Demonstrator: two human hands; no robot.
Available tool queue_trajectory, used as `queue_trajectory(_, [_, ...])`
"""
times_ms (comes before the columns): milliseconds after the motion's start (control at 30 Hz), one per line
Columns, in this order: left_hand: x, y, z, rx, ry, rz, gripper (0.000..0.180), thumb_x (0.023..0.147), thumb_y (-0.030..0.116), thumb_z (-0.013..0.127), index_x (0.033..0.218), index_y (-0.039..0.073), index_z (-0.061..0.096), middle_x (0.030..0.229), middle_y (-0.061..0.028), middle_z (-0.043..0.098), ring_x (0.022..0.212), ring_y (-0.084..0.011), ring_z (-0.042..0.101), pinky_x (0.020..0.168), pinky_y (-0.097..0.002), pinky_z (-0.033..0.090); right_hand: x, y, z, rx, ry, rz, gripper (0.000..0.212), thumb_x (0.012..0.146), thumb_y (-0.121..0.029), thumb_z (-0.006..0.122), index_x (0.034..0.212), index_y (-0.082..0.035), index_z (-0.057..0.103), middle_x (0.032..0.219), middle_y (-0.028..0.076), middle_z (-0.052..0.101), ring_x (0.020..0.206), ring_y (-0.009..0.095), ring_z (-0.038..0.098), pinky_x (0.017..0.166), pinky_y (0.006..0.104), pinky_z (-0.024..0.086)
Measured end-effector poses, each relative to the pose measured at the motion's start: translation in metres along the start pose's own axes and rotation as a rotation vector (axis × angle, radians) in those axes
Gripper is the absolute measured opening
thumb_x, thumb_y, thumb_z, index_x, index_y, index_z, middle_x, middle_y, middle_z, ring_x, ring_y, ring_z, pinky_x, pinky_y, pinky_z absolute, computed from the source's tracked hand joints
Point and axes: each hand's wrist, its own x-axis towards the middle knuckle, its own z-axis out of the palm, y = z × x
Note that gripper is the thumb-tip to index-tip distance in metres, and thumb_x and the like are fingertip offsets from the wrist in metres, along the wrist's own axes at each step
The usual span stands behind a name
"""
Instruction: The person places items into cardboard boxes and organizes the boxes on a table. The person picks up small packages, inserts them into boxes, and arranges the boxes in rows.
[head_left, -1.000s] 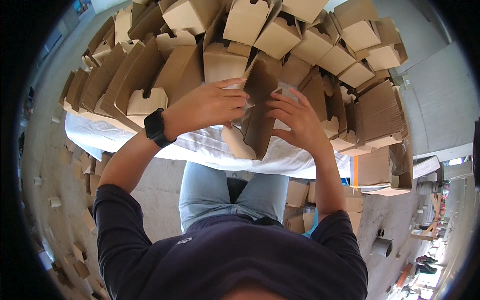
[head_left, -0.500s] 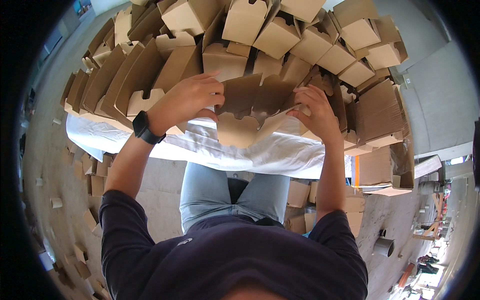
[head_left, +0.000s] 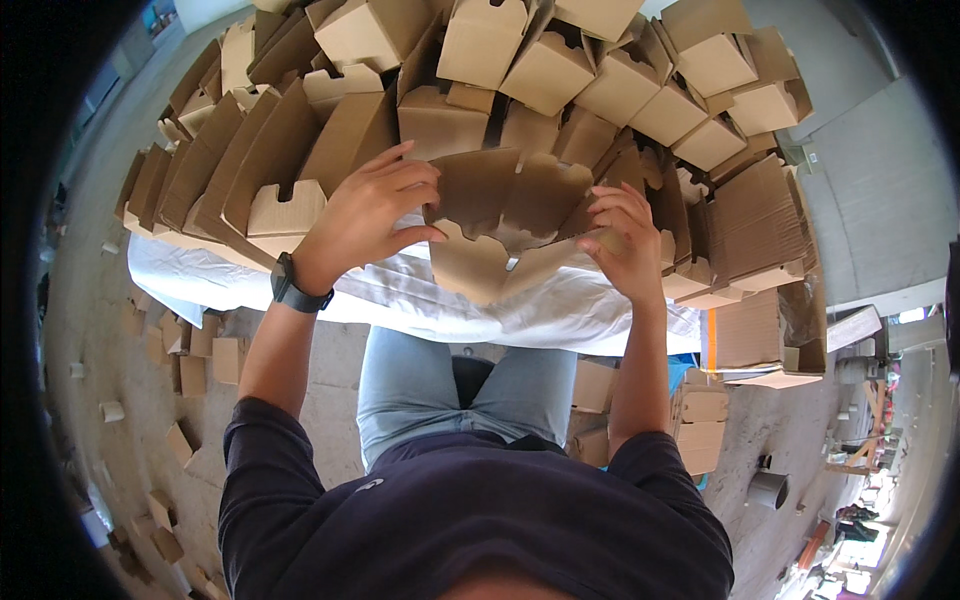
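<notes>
A brown cardboard box (head_left: 470, 268), partly folded, is held up over the white cloth in front of me. Its tall back panel (head_left: 480, 190) stands raised, and slots and notched flaps show along the folds inside. At its left edge, my left hand (head_left: 372, 208) grips the cardboard between thumb and fingers; a dark watch is on that wrist. My right hand (head_left: 622, 240) pinches the right side of the box, fingers behind and thumb in front.
Rows of open cardboard boxes (head_left: 345, 140) are stacked across the table beyond my hands. White cloth (head_left: 380, 295) covers the near edge. A larger carton (head_left: 745, 335) stands at the right end. More boxes (head_left: 172, 438) lie on the floor at left, and a bucket-like container (head_left: 768, 490) at right.
The back panel of the box has spread wider and its inside shows more. Both hands have shifted slightly and remain on its two sides.
</notes>
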Motion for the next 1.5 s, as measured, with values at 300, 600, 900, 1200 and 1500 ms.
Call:
queue_trajectory(300, [-0.002, 0.007, 0.025, 0.029, 0.069, -0.096, 0.048, 0.069, 0.013, 0.079, 0.113, 0.009, 0.061, 0.139, -0.0102, 0.049, 0.133, -0.0285, 0.044, 0.112, -0.0452, 0.034, -0.031, -0.037, 0.044, 0.288, 0.207, 0.234, 0.03, 0.066, -0.005, 0.085, 0.089, -0.005, 0.065, 0.148, 0.015, 0.034, 0.141, 0.036, 0.029, 0.109, 0.0497, 0.038])
queue_trajectory(600, [-0.022, 0.018, 0.034, -0.24, 0.15, -0.249, 0.049, 0.064, 0.012, 0.084, 0.105, 0.008, 0.058, 0.143, -0.012, 0.046, 0.134, -0.0351, 0.042, 0.106, -0.0423, 0.041, -0.027, -0.032, 0.048, 0.333, 0.262, 0.156, 0.027, 0.071, -0.007, 0.083, 0.089, -0.005, 0.063, 0.152, 0.015, 0.029, 0.142, 0.034, 0.029, 0.108, 0.0458, 0.038])
queue_trajectory(900, [-0.009, 0.06, 0.05, -0.449, 0.19, -0.265, 0.034, 0.069, 0.008, 0.083, 0.082, 0.005, 0.051, 0.141, -0.0132, 0.048, 0.136, -0.037, 0.039, 0.101, -0.0406, 0.042, -0.002, -0.008, 0.057, 0.519, 0.253, 0.261, 0.013, 0.086, -0.008, 0.067, 0.096, -0.004, 0.06, 0.15, 0.019, 0.035, 0.137, 0.032, 0.039, 0.107, 0.0395, 0.035])
queue_trajectory(1200, [0.003, 0.093, 0.061, -0.464, 0.32, -0.418, 0.034, 0.07, 0.017, 0.083, 0.078, 0.004, 0.053, 0.139, -0.013, 0.048, 0.136, -0.0454, 0.035, 0.102, -0.0497, 0.04, 0.012, -0.03, 0.066, 0.823, 0.281, 0.492, 0.04, 0.084, 0.001, 0.055, 0.123, -0.006, 0.051, 0.139, 0.015, 0.047, 0.136, 0.028, 0.04, 0.107, 0.0383, 0.037])
queue_trajectory(1500, [0.01, 0.081, 0.04, -0.459, 0.284, -0.233, 0.037, 0.067, 0.02, 0.086, 0.061, 0.005, 0.053, 0.124, -0.01, 0.061, 0.132, -0.0404, 0.042, 0.097, -0.0453, 0.044, 0.012, -0.014, 0.071, 0.762, 0.518, 0.557, 0.045, 0.08, -0.001, 0.052, 0.124, 0.002, 0.056, 0.13, 0.013, 0.056, 0.128, 0.023, 0.047, 0.103, 0.0307, 0.036])
